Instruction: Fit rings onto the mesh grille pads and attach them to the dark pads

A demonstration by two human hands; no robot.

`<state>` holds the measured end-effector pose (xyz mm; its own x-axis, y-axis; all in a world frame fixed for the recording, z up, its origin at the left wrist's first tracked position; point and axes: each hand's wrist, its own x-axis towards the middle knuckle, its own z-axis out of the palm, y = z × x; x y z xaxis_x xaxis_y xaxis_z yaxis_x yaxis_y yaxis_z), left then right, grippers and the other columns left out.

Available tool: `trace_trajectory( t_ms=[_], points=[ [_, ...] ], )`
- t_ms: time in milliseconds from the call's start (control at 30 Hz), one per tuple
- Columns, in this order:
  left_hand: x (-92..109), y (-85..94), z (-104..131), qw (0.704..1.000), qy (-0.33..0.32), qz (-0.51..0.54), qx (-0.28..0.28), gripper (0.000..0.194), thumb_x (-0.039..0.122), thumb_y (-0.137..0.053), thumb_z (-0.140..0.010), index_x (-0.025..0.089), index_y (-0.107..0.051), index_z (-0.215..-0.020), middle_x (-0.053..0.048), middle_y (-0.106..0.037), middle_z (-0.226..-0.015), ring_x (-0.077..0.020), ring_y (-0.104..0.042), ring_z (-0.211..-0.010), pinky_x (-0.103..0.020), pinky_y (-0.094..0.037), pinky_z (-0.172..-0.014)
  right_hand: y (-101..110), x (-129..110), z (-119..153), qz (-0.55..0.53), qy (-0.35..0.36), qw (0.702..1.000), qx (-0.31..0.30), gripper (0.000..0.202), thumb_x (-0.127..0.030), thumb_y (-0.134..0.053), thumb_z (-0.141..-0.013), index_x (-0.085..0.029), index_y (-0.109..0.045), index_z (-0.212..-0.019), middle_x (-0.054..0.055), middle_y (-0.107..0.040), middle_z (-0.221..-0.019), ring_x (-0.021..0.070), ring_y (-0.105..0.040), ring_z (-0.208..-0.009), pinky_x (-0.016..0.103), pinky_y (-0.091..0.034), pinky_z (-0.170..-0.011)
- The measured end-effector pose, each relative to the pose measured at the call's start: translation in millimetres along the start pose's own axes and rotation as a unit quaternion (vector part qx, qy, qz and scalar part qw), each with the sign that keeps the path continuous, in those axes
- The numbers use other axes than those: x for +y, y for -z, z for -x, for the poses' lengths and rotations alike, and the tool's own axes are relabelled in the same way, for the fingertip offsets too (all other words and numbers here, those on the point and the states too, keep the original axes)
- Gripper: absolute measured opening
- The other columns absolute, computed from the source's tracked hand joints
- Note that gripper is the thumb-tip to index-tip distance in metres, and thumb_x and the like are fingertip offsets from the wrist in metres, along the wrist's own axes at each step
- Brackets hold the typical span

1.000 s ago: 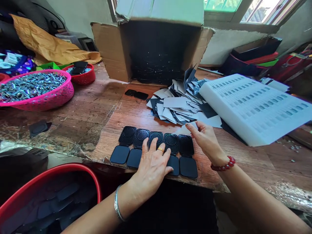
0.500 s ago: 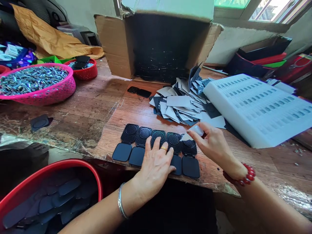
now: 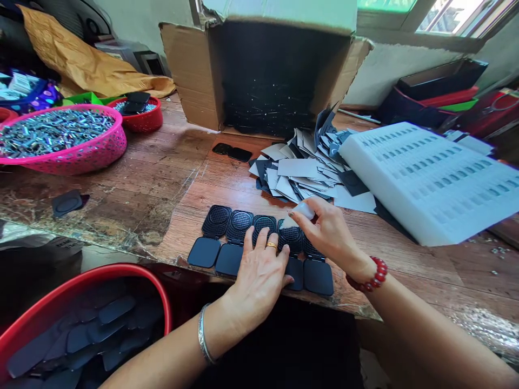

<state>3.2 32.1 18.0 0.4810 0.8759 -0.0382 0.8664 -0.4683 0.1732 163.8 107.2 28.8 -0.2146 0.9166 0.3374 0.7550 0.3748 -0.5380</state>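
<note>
1. Squeeze bottle (image 3: 304,209): we have it in our right hand (image 3: 330,229), over the fourth from the left in a row of black hinged cases (image 3: 291,237), with its nozzle (image 3: 286,222) slanting down to the left. Whether the tip touches, we cannot tell.
2. We judge it light, with soft walls that give under a pinch; how full it is does not show.
3. We would take hold around the body, thumb against fingers, as our right hand does, and leave the thin nozzle alone, since it probably bends easily. Smooth plastic like this could turn slippery if wet.
4. It looks whitish and translucent, narrowing to a point; our fingers hide much of the body.
5. Our left hand (image 3: 259,270) lies palm down, fingers spread over the middle of the row, clamped on nothing. Our two hands are near each other but apart.
6. We expect the cases to be light, stiff and apt to slide, so we would steady them flat or lift them by the outer edges; the hinges are likely the weak spot.
7. All five lie open, side by side, along the near edge of the table (image 3: 194,189): ringed, gridded halves away from us, plain dark lids (image 3: 204,252) toward us, all with rounded corners.
</note>
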Motion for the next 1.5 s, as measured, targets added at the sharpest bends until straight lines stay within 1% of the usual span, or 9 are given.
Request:
trace_trajectory(
  t_ms=[233,467,600,767,867,1033,1233,1333,1500],
  points=[
    [-1,1.0,2,1.000,0.000,-0.003,0.009,0.056,0.048,-0.071,-0.084,0.019,-0.063,-0.131,-0.020,-0.059,-0.135,-0.0388,-0.043,-0.137,-0.063,-0.029,-0.113,6,10,-9,0.029,0.001,0.999,0.031,0.027,-0.030,-0.057,-0.085,-0.024,-0.041,-0.065,0.000,-0.048,-0.064,0.0159,-0.041,-0.059,0.031,-0.030,-0.059],
    [1,0.5,0,1.000,-0.004,-0.009,0.021,0.054,0.048,-0.073,-0.082,0.018,-0.065,-0.127,-0.019,-0.062,-0.130,-0.0385,-0.046,-0.134,-0.063,-0.030,-0.113,25,19,11,0.055,-0.007,0.998,0.019,0.025,-0.034,-0.056,-0.086,-0.023,-0.046,-0.065,0.001,-0.050,-0.064,0.0153,-0.042,-0.059,0.031,-0.031,-0.058],
    [-1,5.4,2,1.000,-0.001,0.009,0.016,0.055,0.050,-0.075,-0.080,0.020,-0.065,-0.126,-0.017,-0.062,-0.131,-0.0388,-0.046,-0.135,-0.064,-0.028,-0.113,34,17,19,0.038,-0.058,0.998,-0.010,0.028,-0.037,-0.057,-0.084,-0.022,-0.047,-0.062,-0.001,-0.049,-0.060,0.0139,-0.040,-0.055,0.030,-0.030,-0.055],
    [-23,2.8,17,0.998,0.000,0.040,0.055,0.057,0.045,-0.066,-0.089,0.016,-0.056,-0.137,-0.014,-0.060,-0.137,-0.0347,-0.044,-0.137,-0.059,-0.028,-0.117,43,14,15,-0.036,-0.140,0.989,-0.018,0.037,-0.045,-0.057,-0.083,-0.024,-0.041,-0.058,-0.004,-0.038,-0.052,0.0123,-0.035,-0.051,0.029,-0.024,-0.049],
    [-39,-1.2,28,0.997,0.016,0.026,0.067,0.051,0.044,-0.064,-0.091,0.017,-0.059,-0.134,-0.013,-0.058,-0.140,-0.0361,-0.040,-0.140,-0.060,-0.026,-0.118,37,11,8,-0.099,-0.164,0.981,-0.019,0.035,-0.047,-0.057,-0.083,-0.023,-0.045,-0.061,-0.003,-0.043,-0.055,0.0126,-0.038,-0.053,0.029,-0.026,-0.049],
    [-45,2.4,32,0.999,0.022,0.033,0.021,0.049,0.050,-0.064,-0.090,0.022,-0.063,-0.130,-0.011,-0.060,-0.139,-0.0397,-0.036,-0.142,-0.067,-0.022,-0.116,8,3,-7,-0.140,-0.164,0.976,0.002,0.037,-0.048,-0.058,-0.080,-0.023,-0.043,-0.058,-0.005,-0.040,-0.052,0.0110,-0.034,-0.050,0.029,-0.025,-0.049],
    [-42,12.7,29,0.999,0.029,0.037,0.010,0.047,0.049,-0.067,-0.087,0.022,-0.066,-0.126,-0.011,-0.063,-0.136,-0.0392,-0.036,-0.142,-0.068,-0.019,-0.117,-15,-3,-20,-0.110,-0.139,0.984,0.013,0.032,-0.045,-0.058,-0.078,-0.023,-0.047,-0.057,-0.004,-0.042,-0.052,0.0115,-0.035,-0.052,0.029,-0.024,-0.050],
    [-43,13.9,27,0.999,0.023,0.031,0.007,0.048,0.050,-0.068,-0.086,0.021,-0.067,-0.125,-0.012,-0.063,-0.135,-0.0396,-0.036,-0.143,-0.068,-0.019,-0.116,-20,-2,-24,-0.097,-0.131,0.987,0.006,0.032,-0.044,-0.057,-0.079,-0.023,-0.047,-0.057,-0.004,-0.040,-0.051,0.0115,-0.033,-0.051,0.030,-0.023,-0.050],
    [-44,14.2,26,0.999,0.025,0.035,-0.018,0.051,0.051,-0.065,-0.088,0.020,-0.064,-0.129,-0.013,-0.061,-0.138,-0.0399,-0.033,-0.144,-0.068,-0.018,-0.117,-22,-4,-27,-0.064,-0.111,0.992,0.004,0.035,-0.041,-0.056,-0.081,-0.024,-0.039,-0.055,-0.004,-0.039,-0.052,0.0118,-0.032,-0.051,0.030,-0.023,-0.051]
  ],
)
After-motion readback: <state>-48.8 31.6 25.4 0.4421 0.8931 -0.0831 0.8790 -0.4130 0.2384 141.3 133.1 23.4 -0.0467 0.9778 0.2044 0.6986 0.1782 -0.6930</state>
